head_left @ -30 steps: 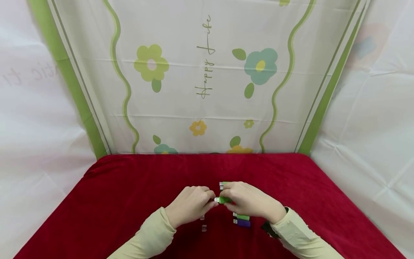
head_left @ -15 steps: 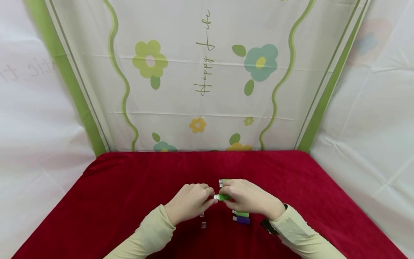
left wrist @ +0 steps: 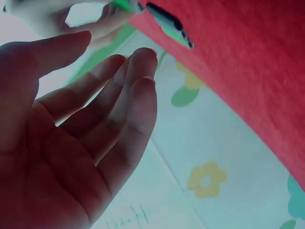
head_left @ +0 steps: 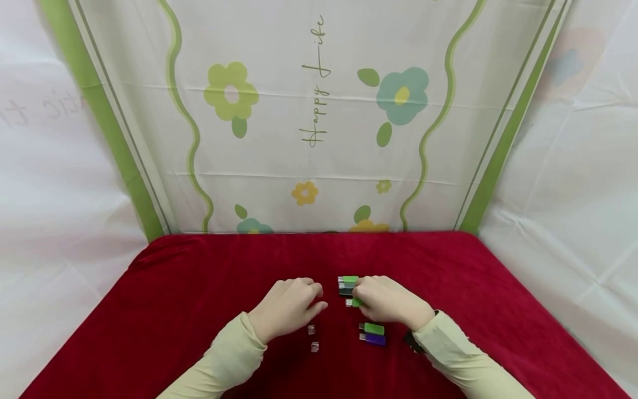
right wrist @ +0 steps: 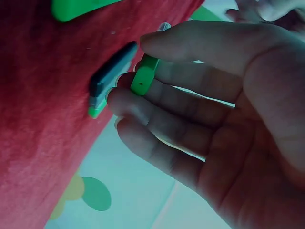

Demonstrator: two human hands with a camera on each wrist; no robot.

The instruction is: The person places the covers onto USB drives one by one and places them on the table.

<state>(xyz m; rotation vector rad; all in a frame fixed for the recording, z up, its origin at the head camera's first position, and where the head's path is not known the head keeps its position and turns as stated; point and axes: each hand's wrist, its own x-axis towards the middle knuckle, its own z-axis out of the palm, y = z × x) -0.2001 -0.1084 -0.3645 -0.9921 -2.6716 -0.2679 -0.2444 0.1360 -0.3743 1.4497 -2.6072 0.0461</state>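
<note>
My right hand (head_left: 391,299) pinches a green USB stick (right wrist: 144,78) between thumb and fingers. A clear cap (head_left: 349,303) covers the stick's left end. My left hand (head_left: 289,307) hovers to the left, apart from the stick, its fingers loosely bent and holding nothing (left wrist: 95,114). Just beyond the right fingertips lie a green USB stick (head_left: 350,279) and dark ones (head_left: 346,289) side by side, with clear caps at their left ends. Nearer the front, another green USB stick (head_left: 374,329) and a purple USB stick (head_left: 374,339) show bare plugs.
Two small clear caps (head_left: 311,330) lie on the red cloth (head_left: 224,277) near my left hand. A black object (head_left: 413,342) shows beside the right sleeve. White patterned curtains (head_left: 319,166) stand behind the table and at both sides.
The left hand has drawn back to the left, away from the green stick. The stick's plug, bare-looking earlier, now shows a clear cap. The right hand has shifted slightly right with it.
</note>
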